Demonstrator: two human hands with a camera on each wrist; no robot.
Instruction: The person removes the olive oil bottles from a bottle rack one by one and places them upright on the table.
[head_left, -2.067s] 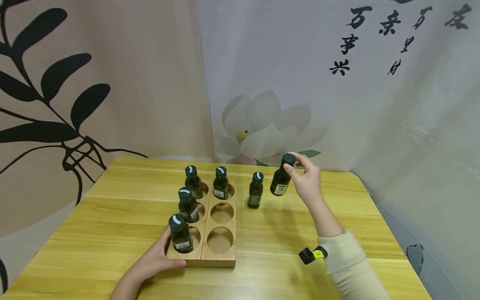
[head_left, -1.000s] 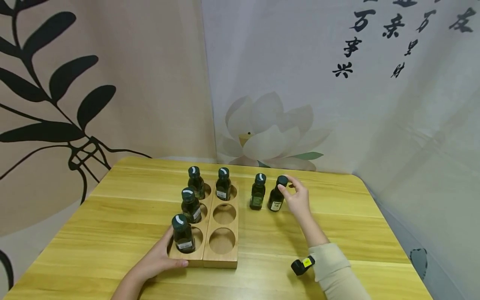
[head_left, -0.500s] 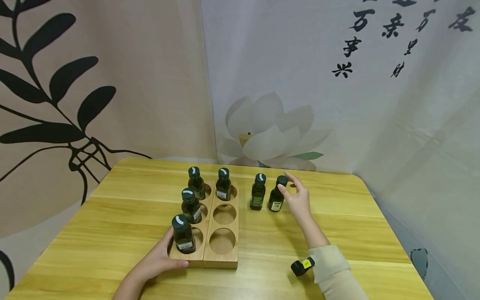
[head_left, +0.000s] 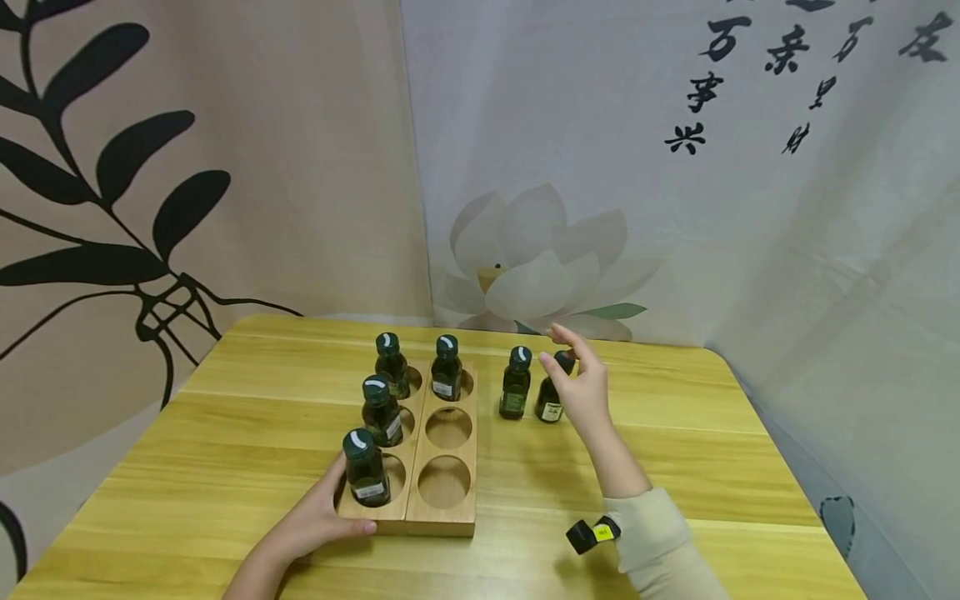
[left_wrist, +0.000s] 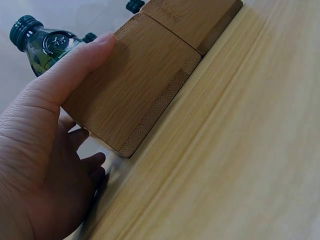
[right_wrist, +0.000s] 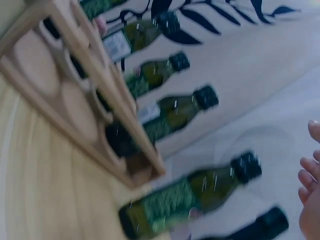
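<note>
My left hand [head_left: 318, 517] grips the near left corner of a wooden bottle rack [head_left: 441, 528]; in the left wrist view its thumb lies on the front face. The rack has two joined rows of round holes. Three dark green glass bottles stand in the left row, the nearest bottle [head_left: 367, 475] beside my left hand. Another bottle [head_left: 446, 375] stands in the right row's back hole. Two more stand upright on the table, a green-labelled bottle [head_left: 513, 393] and a pale-labelled bottle [head_left: 551, 408]. My right hand [head_left: 587, 392], fingers apart and holding nothing, partly hides the pale-labelled one.
The yellow wooden table [head_left: 675, 433] reaches back to a printed cloth backdrop [head_left: 540, 150]. A small black device with a yellow label [head_left: 592, 534] is at the right wrist. The right row's middle hole [head_left: 448, 427] and front hole [head_left: 444, 482] hold no bottle.
My right hand lowered the pale-labelled bottle onto the table beside the green-labelled one, then let go and moved up and left. The left hand stays on the rack.
</note>
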